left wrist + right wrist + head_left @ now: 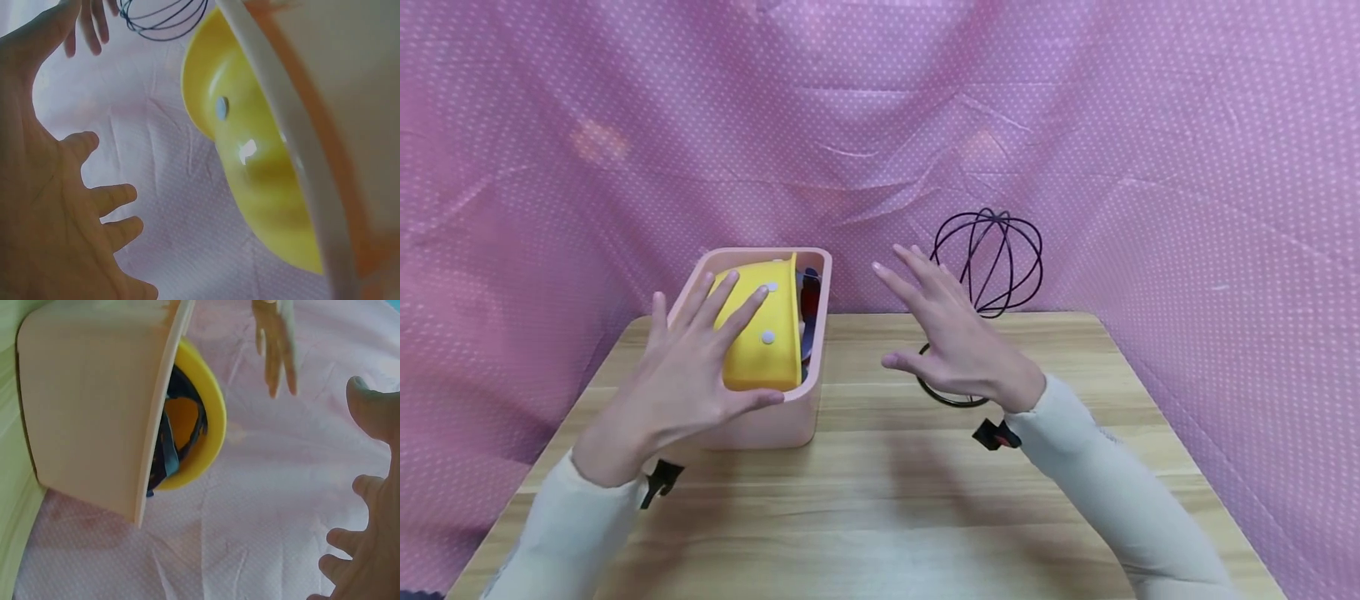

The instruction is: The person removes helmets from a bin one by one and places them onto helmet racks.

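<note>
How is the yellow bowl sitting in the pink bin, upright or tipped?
Tipped on its side: the yellow plastic bowl stands on edge inside the pink rectangular bin, its underside facing left.

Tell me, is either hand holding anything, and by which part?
Nothing is held. The left hand and right hand hover open, fingers spread, beside the pink bin.

A light wooden table (880,517) stands before wrinkled pink cloth (1150,125) with white dots

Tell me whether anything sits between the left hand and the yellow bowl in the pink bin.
Nothing visible does. The left hand hovers with fingers spread, just above the yellow bowl, which stands tilted in the pink bin. The right hand is off to the side, before the wire whisk.
</note>
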`<state>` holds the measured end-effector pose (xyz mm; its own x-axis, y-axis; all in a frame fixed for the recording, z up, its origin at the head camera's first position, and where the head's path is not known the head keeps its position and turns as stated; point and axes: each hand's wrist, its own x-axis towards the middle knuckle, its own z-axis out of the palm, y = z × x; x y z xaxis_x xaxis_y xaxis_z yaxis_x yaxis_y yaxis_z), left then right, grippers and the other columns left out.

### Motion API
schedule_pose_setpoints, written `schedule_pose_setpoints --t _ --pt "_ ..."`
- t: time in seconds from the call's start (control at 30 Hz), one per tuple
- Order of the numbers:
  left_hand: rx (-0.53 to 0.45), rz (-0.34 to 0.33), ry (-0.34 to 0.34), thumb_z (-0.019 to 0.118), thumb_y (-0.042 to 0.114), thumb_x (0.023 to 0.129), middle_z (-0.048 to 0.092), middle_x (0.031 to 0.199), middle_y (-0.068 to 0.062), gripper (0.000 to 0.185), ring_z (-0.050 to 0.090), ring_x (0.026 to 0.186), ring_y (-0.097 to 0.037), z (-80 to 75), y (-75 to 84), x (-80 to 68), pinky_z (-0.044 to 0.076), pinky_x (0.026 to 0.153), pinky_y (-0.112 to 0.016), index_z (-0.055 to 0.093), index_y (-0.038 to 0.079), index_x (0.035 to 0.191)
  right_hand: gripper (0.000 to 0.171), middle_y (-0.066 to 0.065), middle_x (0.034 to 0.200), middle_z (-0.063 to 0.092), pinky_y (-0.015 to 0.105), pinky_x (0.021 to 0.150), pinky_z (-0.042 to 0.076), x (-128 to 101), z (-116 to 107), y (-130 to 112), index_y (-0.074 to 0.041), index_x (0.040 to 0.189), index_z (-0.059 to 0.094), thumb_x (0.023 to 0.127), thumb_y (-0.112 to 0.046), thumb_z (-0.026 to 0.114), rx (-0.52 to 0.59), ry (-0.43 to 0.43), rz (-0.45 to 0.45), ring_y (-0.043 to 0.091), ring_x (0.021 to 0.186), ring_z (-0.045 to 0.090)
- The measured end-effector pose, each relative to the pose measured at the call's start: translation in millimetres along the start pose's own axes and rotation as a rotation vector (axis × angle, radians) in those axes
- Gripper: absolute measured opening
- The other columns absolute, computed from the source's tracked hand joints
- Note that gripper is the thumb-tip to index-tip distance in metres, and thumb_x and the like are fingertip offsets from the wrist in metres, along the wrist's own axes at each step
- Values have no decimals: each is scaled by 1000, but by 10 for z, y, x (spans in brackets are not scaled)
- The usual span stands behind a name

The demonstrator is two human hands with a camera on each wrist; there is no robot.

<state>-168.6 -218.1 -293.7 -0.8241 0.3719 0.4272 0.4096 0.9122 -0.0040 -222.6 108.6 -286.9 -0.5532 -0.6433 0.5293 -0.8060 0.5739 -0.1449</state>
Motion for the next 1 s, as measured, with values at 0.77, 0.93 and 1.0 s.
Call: schedule_pose_setpoints --t 0.77,0.93,1.0 --pt "-164 -145 -53 68 70 66 7 159 0 112 7 145 -40 92 -446 -252 2 107 -73 6 33 151 96 -8 159 4 46 118 18 357 464 -173 -33 150 -3 82 -54 62 349 -46 138 10 146 8" --pt "-230 -168 -61 72 63 67 9 158 -12 111 7 144 -42 140 -547 -314 4 111 -69 6 31 151 97 -10 158 9 40 118 20 470 588 -251 -39 147 -7 82 -50 65 426 -77 198 8 145 14" --pt "-255 -174 -62 74 59 68 8 158 -14 110 7 144 -43 161 -595 -346 6 112 -66 8 29 151 97 -9 157 13 40 115 26 517 641 -287 -39 147 -6 82 -47 66 475 -107 234 12 143 23"
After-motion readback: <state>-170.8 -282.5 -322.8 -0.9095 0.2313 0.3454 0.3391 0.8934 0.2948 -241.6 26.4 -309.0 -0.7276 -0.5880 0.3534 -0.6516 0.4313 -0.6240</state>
